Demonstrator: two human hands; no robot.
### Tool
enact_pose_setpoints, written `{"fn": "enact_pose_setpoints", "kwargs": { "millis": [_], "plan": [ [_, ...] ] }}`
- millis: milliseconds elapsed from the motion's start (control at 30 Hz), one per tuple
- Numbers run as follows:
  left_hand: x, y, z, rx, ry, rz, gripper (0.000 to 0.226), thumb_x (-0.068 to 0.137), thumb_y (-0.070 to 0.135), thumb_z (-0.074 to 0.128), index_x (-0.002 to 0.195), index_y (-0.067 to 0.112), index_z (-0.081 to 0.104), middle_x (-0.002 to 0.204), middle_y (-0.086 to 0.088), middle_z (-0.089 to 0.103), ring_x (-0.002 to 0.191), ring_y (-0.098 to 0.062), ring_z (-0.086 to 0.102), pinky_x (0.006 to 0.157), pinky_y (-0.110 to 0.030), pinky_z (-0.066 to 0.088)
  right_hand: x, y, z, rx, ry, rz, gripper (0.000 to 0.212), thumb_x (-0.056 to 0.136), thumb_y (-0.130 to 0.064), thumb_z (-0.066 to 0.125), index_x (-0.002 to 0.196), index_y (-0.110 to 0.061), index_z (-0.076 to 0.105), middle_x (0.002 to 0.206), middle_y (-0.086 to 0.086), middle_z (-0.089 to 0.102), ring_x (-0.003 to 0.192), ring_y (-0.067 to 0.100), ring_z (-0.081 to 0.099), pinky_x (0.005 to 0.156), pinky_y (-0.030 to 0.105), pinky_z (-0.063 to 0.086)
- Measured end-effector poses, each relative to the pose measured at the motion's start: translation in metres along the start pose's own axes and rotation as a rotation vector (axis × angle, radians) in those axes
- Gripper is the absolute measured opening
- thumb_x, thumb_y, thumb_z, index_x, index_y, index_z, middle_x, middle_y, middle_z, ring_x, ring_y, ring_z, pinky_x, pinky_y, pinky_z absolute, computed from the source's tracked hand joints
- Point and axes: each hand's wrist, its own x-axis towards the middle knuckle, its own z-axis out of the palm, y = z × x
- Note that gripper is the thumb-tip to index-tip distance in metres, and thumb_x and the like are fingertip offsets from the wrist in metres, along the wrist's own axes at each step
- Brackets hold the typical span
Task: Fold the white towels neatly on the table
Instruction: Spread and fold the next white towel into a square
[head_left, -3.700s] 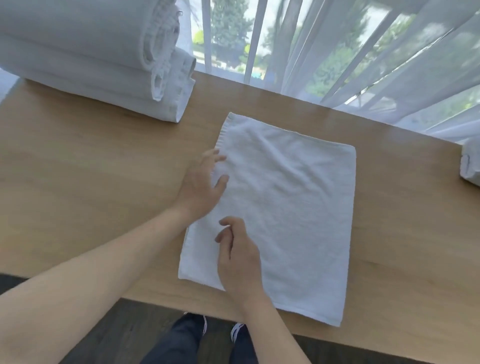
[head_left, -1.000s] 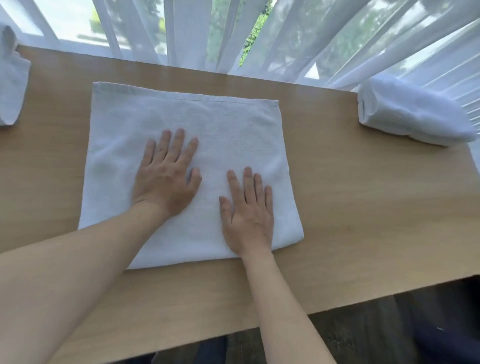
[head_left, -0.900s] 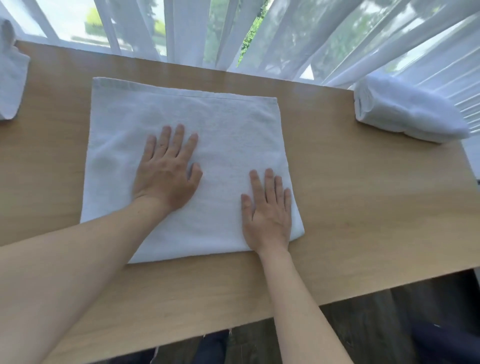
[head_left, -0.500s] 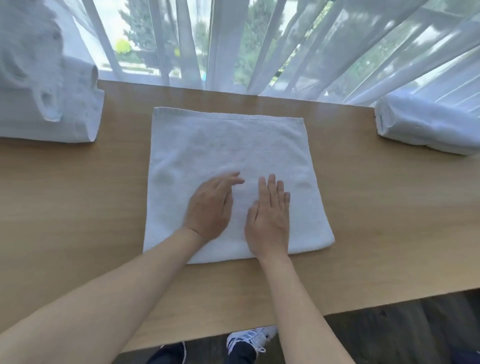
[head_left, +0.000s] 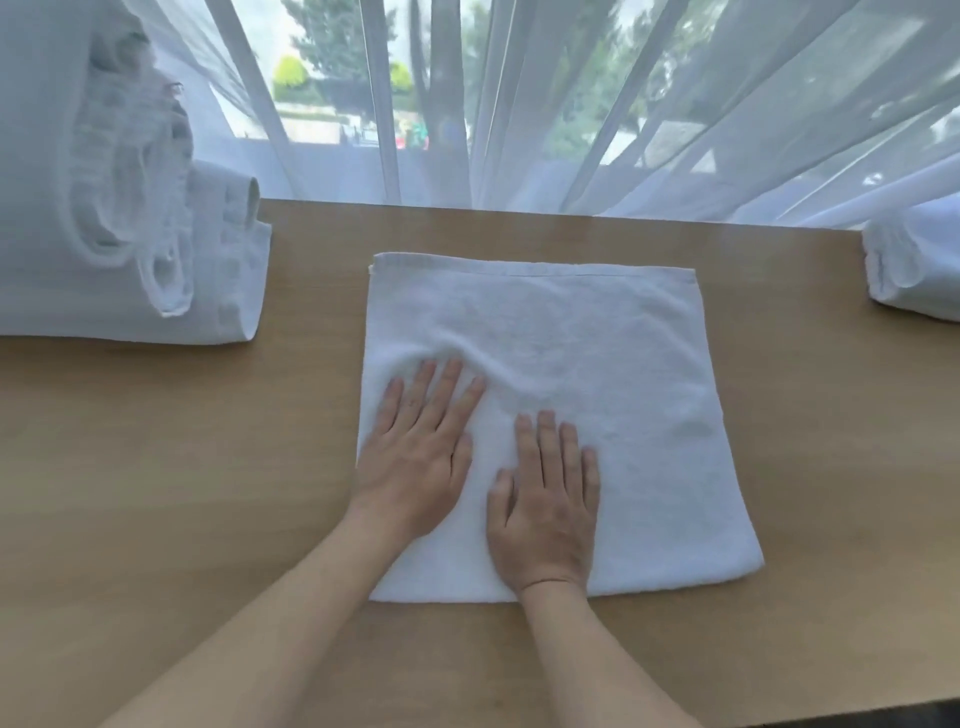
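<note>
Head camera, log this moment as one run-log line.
hands: left and right flat on folded towel | wrinkle by left fingers | towel stack left | table

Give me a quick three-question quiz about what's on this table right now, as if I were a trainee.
1. True or false: both hands lie flat on the towel in the middle.
2. Which hand has a wrinkle just past its fingertips: A) left hand B) right hand?
3. What stands at the table's far left?

Key
1. True.
2. A.
3. A stack of towels; another towel lies at the far right.
</note>
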Motion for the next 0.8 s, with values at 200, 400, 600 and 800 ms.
{"fn": "enact_pose_setpoints", "kwargs": {
  "millis": [200, 400, 600, 800],
  "plan": [
    [0.074, -0.029, -0.014, 0.007, -0.003, -0.104, 0.06, 0.1, 0.047, 0.015, 0.159, 0.036, 0.007, 0.168, 0.004, -0.002, 0.154, -0.018, -0.01, 0.123, -0.04, -0.013, 0.002, 0.002, 0.004, -0.017, 0.036, -0.015, 0.064, 0.093, -0.04, 0.042, 0.152, -0.016, 0.042, 0.16, 0.006, 0.034, 0.149, 0.027, 0.029, 0.12, 0.052, 0.021],
    [0.134, -0.051, -0.027, -0.016, 0.024, -0.243, 0.06, 0.101, 0.046, 0.015, 0.16, 0.034, 0.01, 0.169, 0.002, 0.0, 0.155, -0.019, -0.006, 0.124, -0.042, -0.009, 0.002, 0.006, 0.011, -0.02, 0.084, -0.029, 0.066, 0.09, -0.04, 0.046, 0.151, -0.016, 0.042, 0.161, 0.006, 0.033, 0.149, 0.027, 0.028, 0.12, 0.053, 0.021],
    [0.152, -0.053, -0.027, 0.003, 0.028, -0.269, 0.062, 0.101, 0.048, 0.01, 0.16, 0.029, 0.01, 0.169, -0.003, 0.0, 0.155, -0.022, -0.005, 0.124, -0.046, -0.007, 0.002, 0.005, 0.011, -0.04, 0.07, -0.025, 0.066, 0.091, -0.04, 0.044, 0.153, -0.017, 0.039, 0.162, 0.006, 0.031, 0.15, 0.027, 0.025, 0.121, 0.053, 0.019],
    [0.114, -0.035, -0.028, -0.057, 0.201, -0.038, 0.051, 0.103, 0.017, 0.039, 0.154, 0.013, 0.036, 0.166, -0.013, 0.015, 0.154, -0.031, 0.006, 0.125, -0.045, 0.0, 0.001, 0.003, 0.009, -0.034, 0.077, -0.02, 0.062, 0.092, -0.038, 0.043, 0.151, -0.017, 0.043, 0.159, 0.007, 0.037, 0.149, 0.028, 0.03, 0.122, 0.051, 0.019]
  ]
}}
